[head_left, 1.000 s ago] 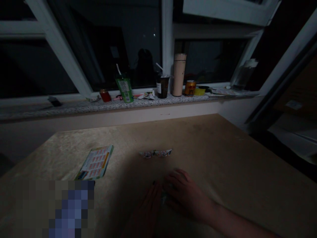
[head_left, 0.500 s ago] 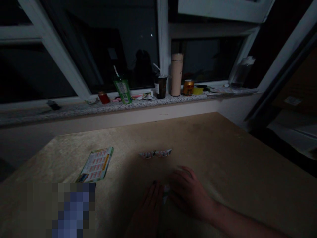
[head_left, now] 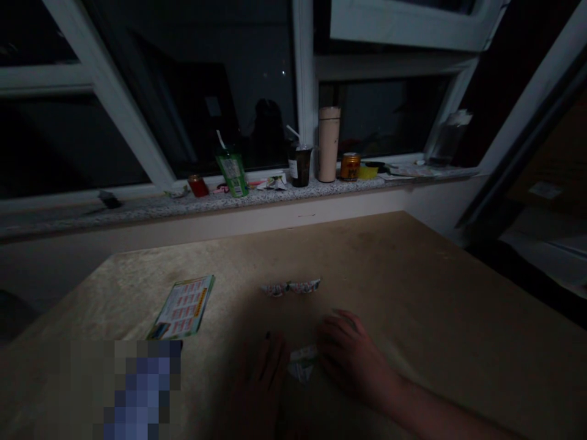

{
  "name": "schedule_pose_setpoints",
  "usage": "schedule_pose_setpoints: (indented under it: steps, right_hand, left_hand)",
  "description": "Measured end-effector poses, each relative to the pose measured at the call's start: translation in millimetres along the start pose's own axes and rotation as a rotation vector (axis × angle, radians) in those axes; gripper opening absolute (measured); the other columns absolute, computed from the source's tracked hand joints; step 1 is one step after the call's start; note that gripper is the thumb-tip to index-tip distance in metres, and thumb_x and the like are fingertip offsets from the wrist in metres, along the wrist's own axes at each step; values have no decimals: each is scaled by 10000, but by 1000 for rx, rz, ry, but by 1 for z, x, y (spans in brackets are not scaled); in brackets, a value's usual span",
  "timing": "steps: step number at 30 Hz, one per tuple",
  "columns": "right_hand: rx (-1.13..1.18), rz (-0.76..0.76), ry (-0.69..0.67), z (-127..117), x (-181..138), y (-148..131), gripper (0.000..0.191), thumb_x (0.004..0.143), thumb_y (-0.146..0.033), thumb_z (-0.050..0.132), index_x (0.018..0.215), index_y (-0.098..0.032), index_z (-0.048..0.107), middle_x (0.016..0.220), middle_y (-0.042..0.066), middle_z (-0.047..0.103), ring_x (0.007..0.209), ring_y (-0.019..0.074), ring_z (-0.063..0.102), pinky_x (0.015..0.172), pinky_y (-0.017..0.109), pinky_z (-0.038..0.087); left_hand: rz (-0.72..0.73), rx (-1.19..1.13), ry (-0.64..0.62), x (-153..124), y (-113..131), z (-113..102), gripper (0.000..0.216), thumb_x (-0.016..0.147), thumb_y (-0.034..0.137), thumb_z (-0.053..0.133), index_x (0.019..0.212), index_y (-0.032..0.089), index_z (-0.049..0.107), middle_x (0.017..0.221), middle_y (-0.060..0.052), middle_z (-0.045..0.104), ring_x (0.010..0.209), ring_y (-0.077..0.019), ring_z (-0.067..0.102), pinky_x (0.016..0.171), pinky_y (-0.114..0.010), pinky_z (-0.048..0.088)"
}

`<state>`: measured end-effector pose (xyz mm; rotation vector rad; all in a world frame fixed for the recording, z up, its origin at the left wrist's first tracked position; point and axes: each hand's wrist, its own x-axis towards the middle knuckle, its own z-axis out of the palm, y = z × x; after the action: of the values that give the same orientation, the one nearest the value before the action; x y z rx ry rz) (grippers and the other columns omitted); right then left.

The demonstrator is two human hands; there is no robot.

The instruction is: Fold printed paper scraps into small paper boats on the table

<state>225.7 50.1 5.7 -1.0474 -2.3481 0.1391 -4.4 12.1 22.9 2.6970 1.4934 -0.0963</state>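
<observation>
Dim light, head view. Small crumpled paper piece (head_left: 300, 363) lies on table (head_left: 435, 293), near front edge, btwn both hands. L hand (head_left: 263, 382) palm down on table just left of paper, fingers (head_left: 270, 348) stretched fwd, close together, flat, gripping nothing; can't tell if it touches the paper. R hand (head_left: 351, 357) palm down just right of paper, fingers (head_left: 326, 342) loosely bent and a bit apart, tips at or beside paper's right edge, contact unclear in the dark, not clamped on it. R forearm runs to lower right corner. Farther back, center of table: two small folded paper shapes (head_left: 291, 287) side by side, touching, apart from hands. Printed leaflet (head_left: 183, 305) lies flat to the left, well apart from paper piece. Behind table, stone window sill (head_left: 137, 208) w/ red jar (head_left: 198, 185), green cup w/ straw (head_left: 232, 174), dark cup w/ straw (head_left: 300, 165), tall beige flask (head_left: 329, 145), orange can (head_left: 350, 166), all upright in a row. Window glass dark.
</observation>
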Motion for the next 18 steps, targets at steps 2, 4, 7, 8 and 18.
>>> schedule_pose_setpoints:
  steps: [2, 4, 7, 8, 18]
  right_hand:
    - [31, -1, 35, 2, -1, 2, 110, 849, -211, 598, 934, -235, 664, 1004, 36, 638, 1050, 221, 520, 1038, 471, 308]
    - [43, 0, 54, 4, -1, 4, 87, 847, -220, 607, 909, -236, 665, 972, 27, 641, 1036, 217, 525, 1030, 462, 313]
    - [30, 19, 63, 4, -1, 6, 54, 838, -238, 620, 869, -221, 661, 929, 36, 643, 1013, 220, 536, 1009, 458, 333]
    - [19, 20, 60, 4, -1, 6, 52, 837, -233, 617, 865, -218, 658, 922, 39, 644, 1002, 220, 541, 1006, 459, 335]
    - [30, 9, -4, -6, 2, 1, 298, 837, -217, 577, 1135, -210, 581, 1110, 76, 624, 1091, 238, 508, 1040, 475, 302]
  left_hand:
    - [-8, 30, 27, -4, -2, 2, 801, 855, 666, 431, 1445, 136, 316, 1493, -163, 215, 1366, -376, 209, 1077, -604, 144]
    - [3, 53, 22, -7, -4, 5, 793, 853, 658, 437, 1441, 136, 330, 1487, -164, 236, 1358, -371, 238, 1074, -592, 179]
    - [-2, 90, 37, -8, -8, 11, 792, 844, 638, 462, 1429, 113, 364, 1475, -177, 268, 1347, -363, 275, 1076, -555, 215]
    - [-11, 101, 54, -8, -9, 12, 795, 837, 638, 472, 1421, 106, 382, 1473, -179, 276, 1346, -363, 279, 1079, -546, 214]
    - [-15, 72, 96, -12, -17, 12, 839, 807, 666, 502, 1438, 132, 356, 1485, -151, 275, 1349, -365, 276, 1088, -531, 209]
